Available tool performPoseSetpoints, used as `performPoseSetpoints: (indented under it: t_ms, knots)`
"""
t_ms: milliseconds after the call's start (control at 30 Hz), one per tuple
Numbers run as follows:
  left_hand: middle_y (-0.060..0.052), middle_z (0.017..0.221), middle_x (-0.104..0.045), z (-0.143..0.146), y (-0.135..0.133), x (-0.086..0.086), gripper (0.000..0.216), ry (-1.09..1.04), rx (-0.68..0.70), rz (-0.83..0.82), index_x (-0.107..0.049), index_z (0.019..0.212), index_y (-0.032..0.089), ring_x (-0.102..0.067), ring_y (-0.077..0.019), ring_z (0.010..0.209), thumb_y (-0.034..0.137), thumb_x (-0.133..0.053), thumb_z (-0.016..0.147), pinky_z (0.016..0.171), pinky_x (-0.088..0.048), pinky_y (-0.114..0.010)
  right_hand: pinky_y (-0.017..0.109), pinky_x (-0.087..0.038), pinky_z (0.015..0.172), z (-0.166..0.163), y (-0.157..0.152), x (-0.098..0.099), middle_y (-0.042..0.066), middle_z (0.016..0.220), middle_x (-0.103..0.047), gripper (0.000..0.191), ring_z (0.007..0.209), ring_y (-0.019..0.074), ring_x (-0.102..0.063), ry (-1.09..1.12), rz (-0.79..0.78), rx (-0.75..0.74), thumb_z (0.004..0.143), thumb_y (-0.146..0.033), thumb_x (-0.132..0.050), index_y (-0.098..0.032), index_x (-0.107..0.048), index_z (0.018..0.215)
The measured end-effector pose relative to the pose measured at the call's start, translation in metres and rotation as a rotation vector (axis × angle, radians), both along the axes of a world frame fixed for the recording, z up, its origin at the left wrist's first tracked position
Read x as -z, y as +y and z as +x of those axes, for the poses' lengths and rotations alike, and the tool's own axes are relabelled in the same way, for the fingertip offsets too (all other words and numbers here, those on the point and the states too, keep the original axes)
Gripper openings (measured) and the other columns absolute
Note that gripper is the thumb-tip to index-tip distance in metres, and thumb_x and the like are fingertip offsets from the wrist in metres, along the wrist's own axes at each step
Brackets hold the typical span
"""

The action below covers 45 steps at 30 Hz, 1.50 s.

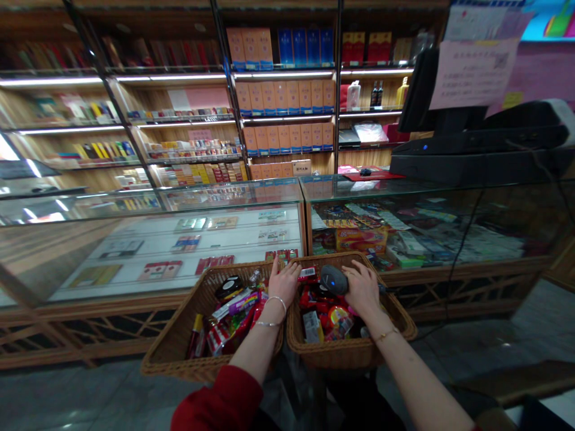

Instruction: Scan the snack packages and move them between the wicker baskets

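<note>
My left hand is above the inner rims of two wicker baskets, its fingertips closed on the edge of a small red packet with a white barcode label. My right hand is wrapped round a dark barcode scanner with a blue light, held over the right basket and close to the packet. Sweets in bright wrappers fill part of that basket. More wrapped snacks, including a purple packet, lie in the left basket.
Behind the baskets runs a glass display counter holding flat packs and boxes. A monitor stands on it at the right, with a dark cable hanging down the front. Shelves of boxes line the back wall.
</note>
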<state>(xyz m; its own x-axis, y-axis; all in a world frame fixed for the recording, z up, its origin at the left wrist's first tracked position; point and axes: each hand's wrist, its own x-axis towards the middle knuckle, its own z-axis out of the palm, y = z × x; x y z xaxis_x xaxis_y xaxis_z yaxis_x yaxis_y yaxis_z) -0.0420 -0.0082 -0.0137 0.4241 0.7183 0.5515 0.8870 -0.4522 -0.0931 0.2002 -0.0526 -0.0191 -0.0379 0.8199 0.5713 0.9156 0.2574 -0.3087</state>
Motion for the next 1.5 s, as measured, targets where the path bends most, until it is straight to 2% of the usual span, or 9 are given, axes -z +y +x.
performPoseSetpoints:
  t_ms: [367,733,1000,1500]
  knots:
    - [-0.008,0.126,-0.069,-0.0002,-0.0007,-0.0007,0.038,-0.002,0.017,-0.023,-0.066,0.121,0.026,-0.064,-0.0246,0.117,0.017,-0.054,0.086,0.123,-0.010,-0.061,0.040,-0.030,0.102,-0.0008,-0.0002,0.0001,0.004,0.117,-0.072,0.032,0.129,0.0240,-0.046,0.017,0.018,-0.013,0.074,-0.010,-0.055,-0.021,-0.072,0.099]
    - [-0.009,0.125,-0.069,0.0002,-0.0010,-0.0014,0.038,-0.016,0.010,-0.041,-0.066,0.121,0.025,-0.063,-0.0239,0.119,0.016,-0.050,0.087,0.122,-0.011,-0.062,0.040,-0.030,0.102,-0.0007,-0.0019,-0.0025,0.004,0.116,-0.072,0.032,0.130,0.0251,-0.045,0.026,0.009,-0.023,0.074,-0.009,-0.055,-0.020,-0.072,0.098]
    - [-0.009,0.125,-0.070,-0.0003,-0.0010,-0.0006,0.039,-0.018,0.027,-0.029,-0.066,0.121,0.024,-0.063,-0.0238,0.120,0.017,-0.053,0.085,0.124,-0.005,-0.060,0.039,-0.029,0.103,0.0000,-0.0016,-0.0023,0.003,0.115,-0.073,0.030,0.130,0.0238,-0.045,0.032,0.006,-0.016,0.074,-0.011,-0.055,-0.021,-0.072,0.098]
    - [-0.009,0.123,-0.070,-0.0020,0.0033,0.0046,0.037,-0.012,0.014,0.009,-0.067,0.118,0.024,-0.065,-0.0227,0.116,0.014,-0.050,0.088,0.124,-0.003,-0.059,0.045,-0.025,0.104,0.0000,-0.0025,-0.0007,0.004,0.115,-0.073,0.032,0.130,0.0273,-0.044,0.071,0.015,-0.028,0.071,-0.010,-0.056,-0.021,-0.071,0.097]
